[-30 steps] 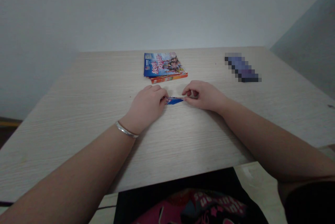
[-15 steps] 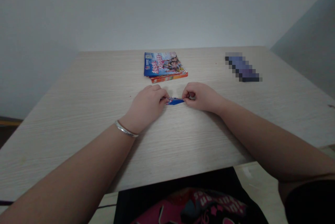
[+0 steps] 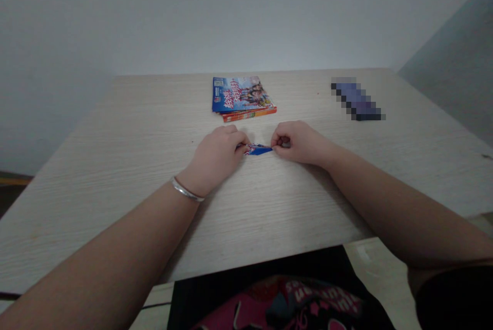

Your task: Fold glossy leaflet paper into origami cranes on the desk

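A small folded piece of blue printed paper (image 3: 260,150) lies between my two hands, low over the middle of the table. My left hand (image 3: 221,158), with a silver bangle at its wrist, pinches the paper's left end between thumb and fingers. At the pointed right end, the thumb and forefinger of my right hand (image 3: 298,142) are closed on the tip, the other fingers curled in. The fingers hide both ends of the paper. Just beyond my hands rests a stack of printed leaflets (image 3: 242,94), blue on top with orange ones below.
A blurred-out dark, flat, oblong object (image 3: 358,99) lies at the back right of the pale wooden table (image 3: 127,129). A white wall (image 3: 246,16) rises behind the table. The table's front edge is close to my lap.
My right hand has shifted slightly to the right, and a little more of the blue paper shows between my hands. My left hand stays almost in place.
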Available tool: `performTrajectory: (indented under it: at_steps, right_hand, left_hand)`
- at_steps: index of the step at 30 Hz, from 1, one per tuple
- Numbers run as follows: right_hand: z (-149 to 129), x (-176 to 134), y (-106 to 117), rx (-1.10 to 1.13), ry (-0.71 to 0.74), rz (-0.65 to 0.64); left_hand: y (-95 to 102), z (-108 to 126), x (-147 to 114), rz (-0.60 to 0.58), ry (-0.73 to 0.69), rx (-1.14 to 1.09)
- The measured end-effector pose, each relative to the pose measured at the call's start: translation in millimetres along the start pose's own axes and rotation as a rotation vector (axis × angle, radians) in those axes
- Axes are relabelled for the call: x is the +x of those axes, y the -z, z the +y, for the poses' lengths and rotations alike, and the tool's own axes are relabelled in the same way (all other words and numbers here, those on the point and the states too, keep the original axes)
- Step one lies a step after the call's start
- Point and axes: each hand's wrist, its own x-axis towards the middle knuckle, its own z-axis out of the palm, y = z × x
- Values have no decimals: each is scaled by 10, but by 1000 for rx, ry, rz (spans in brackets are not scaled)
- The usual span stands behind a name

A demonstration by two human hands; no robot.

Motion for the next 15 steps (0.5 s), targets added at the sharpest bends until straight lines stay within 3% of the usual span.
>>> performTrajectory:
  at_steps: [5, 8, 10, 15]
  right_hand:
    - [120, -27, 48, 61, -37, 41]
    - [107, 5, -12, 82, 52, 69]
    - [55, 39, -59, 15, 125, 48]
    - [-19, 65, -42, -175, 108, 21]
  left_hand:
    - [12, 14, 9, -8, 16, -8]
    - [13, 16, 3, 2, 18, -18]
    - [9, 13, 2, 8, 15, -23]
    - [2, 0, 23, -11, 19, -34]
